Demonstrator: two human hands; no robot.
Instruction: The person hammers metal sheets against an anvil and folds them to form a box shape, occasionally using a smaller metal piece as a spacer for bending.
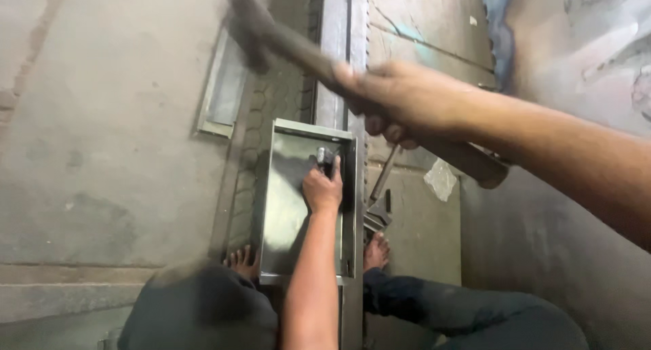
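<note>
While the left hand [323,187] pins a small metal punch [325,159] inside the steel tray [281,207] on the floor, the right hand [400,102] grips a hammer [285,41] mid-handle, raised farther off. Head-heavy, likely; stiff handle. Bare feet [376,250] flank the tray; tools [380,187] lie right.

Metal workshop: hammer [271,38], steel tray [285,207], concrete floor [102,153]

support: concrete floor [102,153] | on it: steel tray [288,207], metal rail [342,45], flat metal panel [224,85]
</note>
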